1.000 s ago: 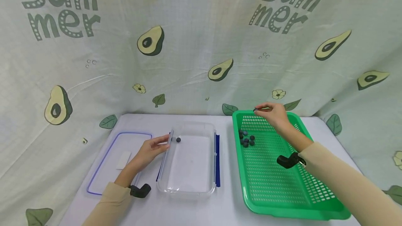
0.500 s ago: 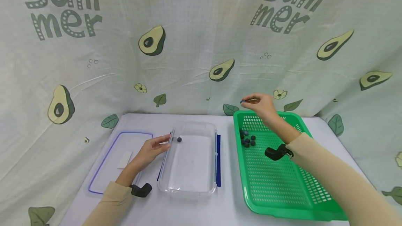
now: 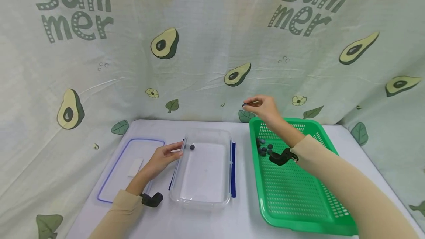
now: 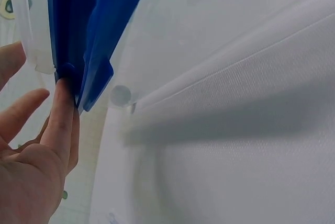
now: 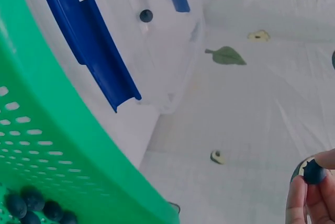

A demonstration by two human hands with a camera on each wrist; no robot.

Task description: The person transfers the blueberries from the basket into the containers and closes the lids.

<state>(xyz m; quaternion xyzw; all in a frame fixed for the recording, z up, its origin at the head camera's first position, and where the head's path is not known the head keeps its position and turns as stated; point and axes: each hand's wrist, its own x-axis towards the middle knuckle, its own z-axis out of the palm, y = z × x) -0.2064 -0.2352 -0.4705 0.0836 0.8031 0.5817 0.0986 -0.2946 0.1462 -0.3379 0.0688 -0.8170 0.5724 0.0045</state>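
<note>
My right hand [image 3: 265, 109] holds a blueberry [image 5: 314, 172] between thumb and fingertips, raised above the back left corner of the green basket [image 3: 260, 198]. To the left stands a clear lidless container [image 3: 200, 204] with blue side latches [image 3: 233, 170]. One blueberry [image 3: 192, 147] lies inside it, near its back left. My left hand [image 3: 162, 158] rests against the container's left side; in the left wrist view its fairly straight fingers [image 4: 60, 119] touch the blue latch [image 4: 73, 30]. Several blueberries [image 3: 263, 149] sit along the basket's left wall.
A clear lid [image 3: 113, 170] with a blue seal lies flat left of the container, a white label [image 3: 135, 168] on it. White table [image 3: 244, 217] runs between container and basket. An avocado-print cloth [image 3: 199, 47] hangs behind the table.
My right hand has moved left and up from the basket's back edge, carrying the blueberry. The left hand stays at the container, while the view has shifted slightly.
</note>
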